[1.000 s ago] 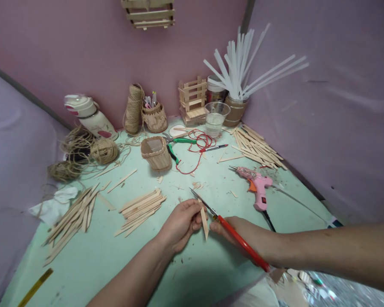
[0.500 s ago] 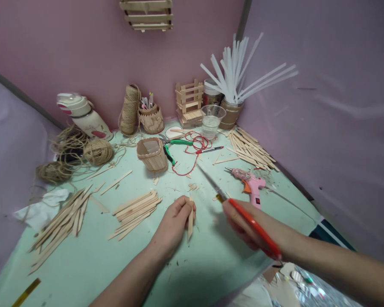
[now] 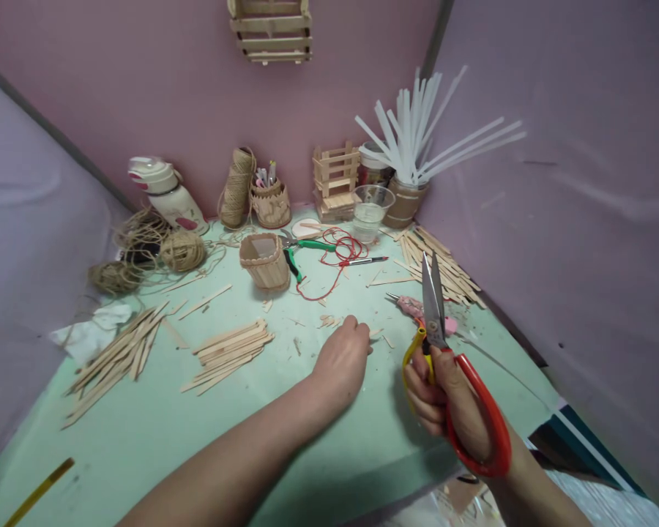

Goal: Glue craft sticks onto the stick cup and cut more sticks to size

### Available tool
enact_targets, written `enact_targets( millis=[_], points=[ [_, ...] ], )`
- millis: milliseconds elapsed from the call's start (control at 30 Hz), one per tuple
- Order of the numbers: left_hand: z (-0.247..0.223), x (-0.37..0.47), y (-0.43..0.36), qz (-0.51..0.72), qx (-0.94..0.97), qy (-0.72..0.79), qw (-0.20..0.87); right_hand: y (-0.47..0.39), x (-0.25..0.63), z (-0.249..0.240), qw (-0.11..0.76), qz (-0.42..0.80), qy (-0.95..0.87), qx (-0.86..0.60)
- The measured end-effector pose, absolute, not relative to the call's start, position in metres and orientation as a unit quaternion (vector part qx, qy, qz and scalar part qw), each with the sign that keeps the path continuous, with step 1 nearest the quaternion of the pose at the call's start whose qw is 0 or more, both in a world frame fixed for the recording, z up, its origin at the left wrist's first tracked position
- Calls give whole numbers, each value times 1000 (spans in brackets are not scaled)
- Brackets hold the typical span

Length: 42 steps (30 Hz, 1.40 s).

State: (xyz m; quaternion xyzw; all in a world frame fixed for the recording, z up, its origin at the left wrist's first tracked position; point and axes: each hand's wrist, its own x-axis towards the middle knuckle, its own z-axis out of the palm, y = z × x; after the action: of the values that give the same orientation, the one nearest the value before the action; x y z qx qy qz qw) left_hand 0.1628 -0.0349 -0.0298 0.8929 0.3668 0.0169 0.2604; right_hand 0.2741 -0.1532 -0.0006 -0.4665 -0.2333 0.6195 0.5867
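My left hand (image 3: 345, 360) is low over the green table (image 3: 307, 461), its back to the camera and its fingers curled; what they hold, if anything, is hidden. Small wood scraps (image 3: 329, 320) lie just beyond it. To its right, my right hand (image 3: 444, 391) grips scissors (image 3: 435, 300) with red and yellow handles, blades slightly parted and pointing up and away. Behind the blades lies a pink glue gun (image 3: 411, 307), partly covered by them. A neat group of craft sticks (image 3: 233, 351) is left of my left hand.
A stick-sided cup (image 3: 266, 267), green pliers (image 3: 315, 245) and red cord (image 3: 329, 293) sit mid-table. Farther back stand a plastic cup (image 3: 369, 219), white strips (image 3: 417, 132), a twine spool (image 3: 238, 189) and a bottle (image 3: 176, 201). Loose sticks (image 3: 115, 359) lie left, more (image 3: 444, 267) right.
My left hand has moved right and turned over; the stick seen in it before no longer shows. My right hand has raised the scissors upright, and their blades have parted. The view has shifted slightly.
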Motion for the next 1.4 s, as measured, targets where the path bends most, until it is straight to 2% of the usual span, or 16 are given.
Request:
enact_targets(
  millis=[167, 367, 600, 700, 833, 900, 1000, 1100, 1200, 1333, 1400],
  points=[
    [-21, 142, -23, 84, 875, 382, 286, -133, 263, 12, 604, 628, -251, -422],
    [-15, 119, 10, 175, 838, 430, 288, -80, 254, 26, 680, 586, -268, -350],
    [-13, 102, 26, 265, 762, 476, 351, -67, 256, 12, 699, 560, -202, -395],
    [-1, 82, 27, 310, 630, 517, 490, -69, 256, 7, 695, 568, -183, -401],
    [10, 55, 28, 303, 417, 478, 711, -70, 254, 4, 686, 575, -180, -409],
    [9, 46, 29, 310, 359, 450, 757, -70, 252, 4, 678, 581, -181, -413],
    [6, 41, 30, 327, 336, 436, 769, -70, 251, 2, 665, 589, -184, -421],
    [5, 33, 31, 356, 371, 464, 721, -70, 251, 1, 660, 586, -194, -428],
    [7, 11, 38, 385, 469, 526, 596, -71, 251, 0, 662, 577, -199, -435],
    [10, -34, 58, 410, 583, 633, 302, -71, 251, 1, 656, 587, -197, -432],
    [10, -45, 66, 376, 623, 670, 147, -71, 251, 2, 645, 597, -209, -429]
  ],
)
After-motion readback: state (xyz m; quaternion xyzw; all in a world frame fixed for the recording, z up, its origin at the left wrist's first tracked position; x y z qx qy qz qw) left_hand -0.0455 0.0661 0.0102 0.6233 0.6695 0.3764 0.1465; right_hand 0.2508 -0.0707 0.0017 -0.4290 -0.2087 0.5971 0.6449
